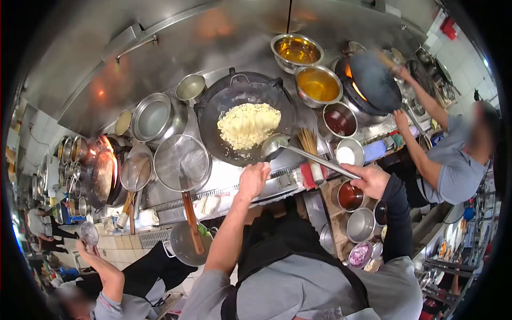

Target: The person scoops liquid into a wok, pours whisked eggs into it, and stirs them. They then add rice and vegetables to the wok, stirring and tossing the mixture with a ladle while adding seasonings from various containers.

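A dark wok (213,106) stands in the middle of the stove and holds pale yellow food (248,125) in small pieces. My left hand (254,180) is closed at the wok's near rim; what its fingers grip is too small to make out. In my right hand (370,181) is the long handle of a metal ladle (276,144), whose bowl rests over the wok's near right edge. A bamboo brush (308,141) lies beneath the ladle handle, right of the wok.
Bowls of yellow liquid (318,85) and a pot of dark red sauce (340,120) sit to the right. At the left are a round strainer (182,162) and a flaming wok (102,173). Co-workers stand at right (453,154) and lower left (122,298); the right one tilts a wok (375,82).
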### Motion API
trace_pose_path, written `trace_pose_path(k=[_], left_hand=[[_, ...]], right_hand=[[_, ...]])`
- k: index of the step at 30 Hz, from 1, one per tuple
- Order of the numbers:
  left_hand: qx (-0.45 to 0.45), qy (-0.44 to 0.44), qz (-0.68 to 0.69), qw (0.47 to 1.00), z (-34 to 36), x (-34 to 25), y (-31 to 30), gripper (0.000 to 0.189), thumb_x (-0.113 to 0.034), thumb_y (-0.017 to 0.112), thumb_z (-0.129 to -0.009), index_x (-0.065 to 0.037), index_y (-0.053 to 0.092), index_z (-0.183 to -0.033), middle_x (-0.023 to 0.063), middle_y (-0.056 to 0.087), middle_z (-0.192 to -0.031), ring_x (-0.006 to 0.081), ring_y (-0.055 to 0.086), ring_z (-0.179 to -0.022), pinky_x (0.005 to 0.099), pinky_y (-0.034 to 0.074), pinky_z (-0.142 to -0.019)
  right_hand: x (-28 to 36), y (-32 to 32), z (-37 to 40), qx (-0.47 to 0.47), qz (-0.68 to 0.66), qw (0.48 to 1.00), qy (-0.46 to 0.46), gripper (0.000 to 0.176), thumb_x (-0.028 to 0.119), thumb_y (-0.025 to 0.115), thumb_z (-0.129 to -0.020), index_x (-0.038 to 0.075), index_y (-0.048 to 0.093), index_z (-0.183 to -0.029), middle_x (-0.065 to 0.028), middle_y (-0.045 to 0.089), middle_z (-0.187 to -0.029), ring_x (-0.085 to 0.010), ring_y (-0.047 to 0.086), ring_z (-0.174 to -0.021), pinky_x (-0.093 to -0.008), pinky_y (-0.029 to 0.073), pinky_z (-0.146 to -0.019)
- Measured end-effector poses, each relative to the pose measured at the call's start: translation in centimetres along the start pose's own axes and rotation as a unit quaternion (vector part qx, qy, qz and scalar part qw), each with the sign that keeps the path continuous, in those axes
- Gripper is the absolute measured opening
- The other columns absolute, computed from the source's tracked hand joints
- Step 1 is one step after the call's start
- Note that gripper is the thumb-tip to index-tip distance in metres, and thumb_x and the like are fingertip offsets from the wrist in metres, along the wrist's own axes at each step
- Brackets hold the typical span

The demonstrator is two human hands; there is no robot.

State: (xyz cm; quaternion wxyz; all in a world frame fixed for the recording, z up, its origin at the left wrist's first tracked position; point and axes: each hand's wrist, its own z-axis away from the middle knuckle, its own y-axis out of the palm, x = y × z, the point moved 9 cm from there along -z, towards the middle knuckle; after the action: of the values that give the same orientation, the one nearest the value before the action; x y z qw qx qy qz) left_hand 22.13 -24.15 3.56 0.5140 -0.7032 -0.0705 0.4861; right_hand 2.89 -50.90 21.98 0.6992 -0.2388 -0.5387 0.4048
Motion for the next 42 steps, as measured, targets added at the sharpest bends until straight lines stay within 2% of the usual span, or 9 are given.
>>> trace_pose_path(k=[3, 9, 14, 22, 27, 29, 32, 37, 42], left_hand=[[0.010, 0.008, -0.012, 1.000, -2.6, 2.3, 1.7, 0.038, -0.041, 0.055, -0.106, -0.004, 0.062, -0.097, 0.0230, 0.072, -0.098, 0.0438, 0.064, -0.098, 0.0539, 0.049, -0.090], [0.011, -0.021, -0.024, 0.999, -2.9, 2.4, 2.2, 0.038, -0.042, 0.056, -0.104, -0.004, 0.063, -0.099, 0.0228, 0.073, -0.098, 0.0426, 0.065, -0.101, 0.0536, 0.050, -0.091], [0.019, -0.026, -0.031, 0.999, -2.9, 3.2, 2.6, 0.041, -0.044, 0.054, -0.105, -0.004, 0.064, -0.101, 0.0226, 0.074, -0.101, 0.0418, 0.065, -0.103, 0.0528, 0.050, -0.094], [0.019, -0.021, -0.028, 0.999, -3.2, 3.1, 2.7, 0.044, -0.046, 0.054, -0.104, -0.003, 0.064, -0.100, 0.0249, 0.072, -0.100, 0.0442, 0.065, -0.103, 0.0545, 0.049, -0.094], [-0.026, -0.041, -0.052, 0.997, -2.8, 3.1, 3.2, 0.043, -0.045, 0.056, -0.103, -0.003, 0.064, -0.096, 0.0263, 0.072, -0.095, 0.0464, 0.066, -0.100, 0.0570, 0.050, -0.089], [-0.031, -0.041, -0.023, 0.998, -0.8, -1.0, 0.0, 0.043, -0.043, 0.058, -0.103, -0.002, 0.064, -0.093, 0.0264, 0.072, -0.091, 0.0466, 0.067, -0.095, 0.0562, 0.051, -0.087], [-0.073, -0.004, 0.025, 0.997, 2.8, -7.9, -7.9, 0.040, -0.038, 0.066, -0.101, 0.000, 0.061, -0.087, 0.0253, 0.071, -0.085, 0.0457, 0.068, -0.085, 0.0532, 0.052, -0.076], [-0.098, 0.027, 0.018, 0.995, 1.6, -6.8, -6.7, 0.037, -0.036, 0.064, -0.103, -0.001, 0.062, -0.092, 0.0258, 0.069, -0.082, 0.0462, 0.066, -0.081, 0.0550, 0.052, -0.072], [0.026, -0.020, -0.055, 0.998, 4.4, -0.5, 8.0, 0.039, -0.040, 0.056, -0.106, -0.001, 0.063, -0.105, 0.0282, 0.072, -0.094, 0.0469, 0.068, -0.096, 0.0569, 0.051, -0.088]], right_hand=[[-3.3, 4.1, -6.8, 0.011, 0.198, 0.978, 0.066, 0.064, 0.010, 0.060, -0.092, 0.010, 0.047, -0.155, -0.0259, 0.073, -0.090, -0.0437, 0.072, -0.082, -0.0514, 0.057, -0.076], [-3.2, 17.2, -23.4, -0.130, 0.016, 0.986, 0.102, 0.074, 0.017, 0.055, -0.097, 0.007, 0.025, -0.163, -0.0319, 0.071, -0.090, -0.0499, 0.069, -0.086, -0.0578, 0.054, -0.081], [-1.1, 14.5, -16.4, -0.016, 0.092, 0.996, 0.015, 0.076, 0.018, 0.059, -0.096, 0.004, 0.025, -0.163, -0.0284, 0.070, -0.081, -0.0487, 0.069, -0.075, -0.0555, 0.055, -0.073], [-4.0, 17.9, -26.9, -0.139, -0.025, 0.987, 0.071, 0.070, 0.020, 0.058, -0.096, 0.007, 0.033, -0.161, -0.0321, 0.071, -0.097, -0.0508, 0.069, -0.097, -0.0549, 0.055, -0.086], [-1.2, 16.6, -17.5, -0.191, -0.090, 0.968, -0.137, 0.059, 0.016, 0.061, -0.098, 0.000, 0.046, -0.152, -0.0326, 0.069, -0.110, -0.0484, 0.067, -0.105, -0.0498, 0.053, -0.093], [3.0, 11.1, -9.1, -0.040, -0.097, 0.995, 0.000, 0.062, 0.017, 0.061, -0.099, -0.002, 0.040, -0.155, -0.0318, 0.070, -0.111, -0.0477, 0.067, -0.103, -0.0495, 0.053, -0.092], [4.8, 6.6, -0.3, 0.152, -0.448, 0.866, 0.163, 0.052, 0.012, 0.044, -0.111, 0.021, 0.039, -0.163, 0.0065, 0.040, -0.070, -0.0016, 0.039, -0.045, -0.0206, 0.037, -0.038], [-2.7, 7.8, -2.2, 0.208, -0.403, 0.874, 0.176, 0.047, 0.019, 0.046, -0.112, 0.009, 0.041, -0.157, 0.0014, 0.050, -0.071, -0.0092, 0.050, -0.040, -0.0251, 0.043, -0.035], [-4.2, 12.2, -10.6, -0.134, -0.196, 0.971, 0.019, 0.049, 0.021, 0.056, -0.106, 0.001, 0.049, -0.150, -0.0129, 0.068, -0.079, -0.0196, 0.063, -0.052, -0.0353, 0.052, -0.050]])
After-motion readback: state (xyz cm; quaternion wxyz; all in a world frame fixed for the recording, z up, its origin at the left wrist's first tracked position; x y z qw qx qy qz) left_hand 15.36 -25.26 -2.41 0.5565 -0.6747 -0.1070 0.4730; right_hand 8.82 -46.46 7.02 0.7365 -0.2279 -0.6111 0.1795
